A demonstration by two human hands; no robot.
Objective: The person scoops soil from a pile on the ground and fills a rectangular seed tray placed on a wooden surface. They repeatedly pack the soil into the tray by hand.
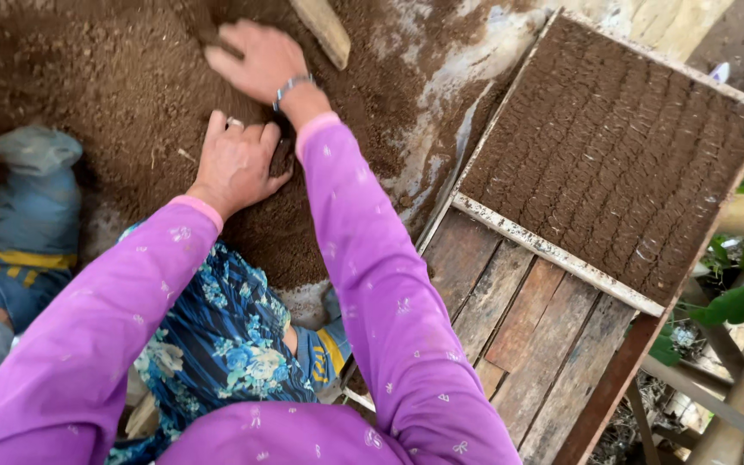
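Obs., head view. Both my hands are down in the heap of brown soil (131, 77) spread on the ground in front of me. Left hand (236, 164): fingers together and curled, palm pressed into the soil, cupped as if to gather a clump; whether it actually encloses any I cannot tell. Ring on one finger. Right hand (256, 58): farther out, lying flat on the soil with fingers loosely spread, holding nothing; metal bracelet (293, 84) at the wrist. A wooden handle (325, 30) lies on the heap just beyond the right hand, untouched. To my right, on a slatted wooden bench (518, 327), a wooden-framed tray (553, 254) sits already packed with soil pressed into ridged rows, well apart from both hands.
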